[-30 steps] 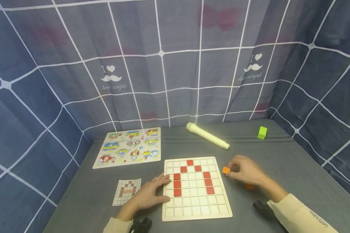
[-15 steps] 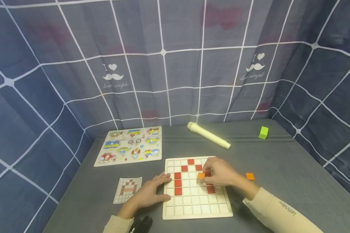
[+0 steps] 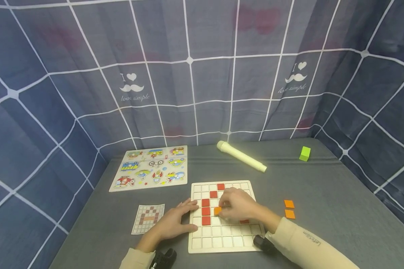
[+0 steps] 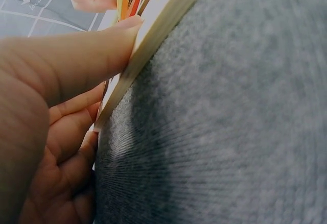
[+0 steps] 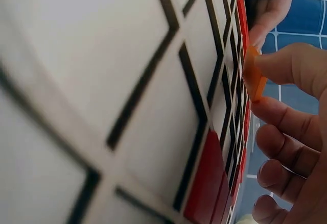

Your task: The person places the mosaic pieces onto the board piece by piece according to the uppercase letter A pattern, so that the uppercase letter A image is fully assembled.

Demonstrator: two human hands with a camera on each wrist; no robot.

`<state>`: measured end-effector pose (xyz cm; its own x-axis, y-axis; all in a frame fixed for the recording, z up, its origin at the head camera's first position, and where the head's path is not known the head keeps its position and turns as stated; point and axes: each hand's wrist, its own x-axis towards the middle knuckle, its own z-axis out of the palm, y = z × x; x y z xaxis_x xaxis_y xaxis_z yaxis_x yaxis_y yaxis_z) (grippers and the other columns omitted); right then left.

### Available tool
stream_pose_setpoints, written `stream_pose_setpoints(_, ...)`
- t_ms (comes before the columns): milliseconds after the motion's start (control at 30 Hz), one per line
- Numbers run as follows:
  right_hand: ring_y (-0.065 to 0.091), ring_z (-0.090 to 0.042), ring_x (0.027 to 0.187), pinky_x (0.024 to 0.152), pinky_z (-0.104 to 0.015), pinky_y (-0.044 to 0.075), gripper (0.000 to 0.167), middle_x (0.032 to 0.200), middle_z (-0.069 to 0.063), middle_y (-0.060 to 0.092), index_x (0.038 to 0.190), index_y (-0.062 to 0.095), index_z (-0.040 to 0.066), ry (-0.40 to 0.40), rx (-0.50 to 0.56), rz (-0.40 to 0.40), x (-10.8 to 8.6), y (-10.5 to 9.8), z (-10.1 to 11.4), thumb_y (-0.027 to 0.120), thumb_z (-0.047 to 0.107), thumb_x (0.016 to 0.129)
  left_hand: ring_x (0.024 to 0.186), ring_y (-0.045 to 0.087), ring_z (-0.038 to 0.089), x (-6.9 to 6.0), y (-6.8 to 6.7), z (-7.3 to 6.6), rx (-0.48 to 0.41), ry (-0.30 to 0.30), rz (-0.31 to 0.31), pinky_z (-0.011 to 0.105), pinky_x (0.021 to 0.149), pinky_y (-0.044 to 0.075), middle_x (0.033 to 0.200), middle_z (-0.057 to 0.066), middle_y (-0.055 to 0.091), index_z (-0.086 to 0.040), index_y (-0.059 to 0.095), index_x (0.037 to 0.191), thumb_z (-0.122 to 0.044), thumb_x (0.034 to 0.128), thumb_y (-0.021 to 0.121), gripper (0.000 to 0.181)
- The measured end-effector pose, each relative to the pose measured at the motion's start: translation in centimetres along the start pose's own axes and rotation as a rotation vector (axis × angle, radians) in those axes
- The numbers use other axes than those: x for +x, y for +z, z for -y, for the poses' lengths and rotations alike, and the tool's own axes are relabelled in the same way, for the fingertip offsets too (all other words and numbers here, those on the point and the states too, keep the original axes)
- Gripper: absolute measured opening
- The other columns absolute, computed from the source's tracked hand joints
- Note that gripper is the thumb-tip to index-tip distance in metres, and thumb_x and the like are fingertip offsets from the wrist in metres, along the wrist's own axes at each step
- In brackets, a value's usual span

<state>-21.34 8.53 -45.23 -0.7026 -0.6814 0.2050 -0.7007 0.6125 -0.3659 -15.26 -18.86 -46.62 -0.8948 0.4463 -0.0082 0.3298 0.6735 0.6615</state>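
A light wooden grid board (image 3: 207, 243) lies on the grey surface, with several red square tiles (image 3: 206, 211) set in its cells. My right hand (image 3: 239, 205) pinches an orange square tile (image 3: 217, 211) between thumb and index finger, just right of the left red column. In the right wrist view the orange tile (image 5: 257, 78) stands tilted near the grid. Whether it touches a cell is unclear. My left hand (image 3: 173, 223) rests on the board's left edge, thumb and fingers spread. My right hand hides part of the board's right side and some red tiles there.
Two orange tiles (image 3: 289, 209) lie right of the board. A pattern card (image 3: 148, 219) sits to the left, partly beside my left wrist. Behind are a vehicle picture puzzle (image 3: 149, 168), a pale toy microphone (image 3: 241, 156) and a green block (image 3: 304, 153). Checked curtains (image 3: 168, 86) enclose the surface.
My right hand has carried the orange tile leftward from beside the board to its middle-left cells, uncovering the two orange tiles at right. My left hand has stayed on the board's edge.
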Motion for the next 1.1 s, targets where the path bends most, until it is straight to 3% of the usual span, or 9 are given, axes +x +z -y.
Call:
stream_pose_setpoints(333,0.047,-0.002,0.073,0.065,-0.019,0.04,0.016,0.081,0.011,0.062,0.084,0.072,0.019,0.034,0.007,0.009,0.2,0.5,0.7,0.077,0.03,0.073,0.148,0.03,0.039,0.0,0.0,0.0,0.002,0.006,-0.001,0.072,0.113,0.023,0.154,0.005,0.046,-0.014,0.057,0.137,-0.043,0.0854,0.073,0.061)
stream_pose_setpoints(1100,0.053,-0.003,0.075,0.067,-0.022,0.046,0.017,0.086,0.009,0.067,0.086,0.074,0.018,0.04,-0.053,0.025,0.5,0.5,1.2,0.078,0.028,0.074,0.148,0.031,0.04,0.1,0.1,0.0,0.01,-0.009,-0.004,0.075,0.111,0.023,0.154,0.006,0.046,-0.015,0.056,0.138,-0.044,0.0851,0.073,0.062)
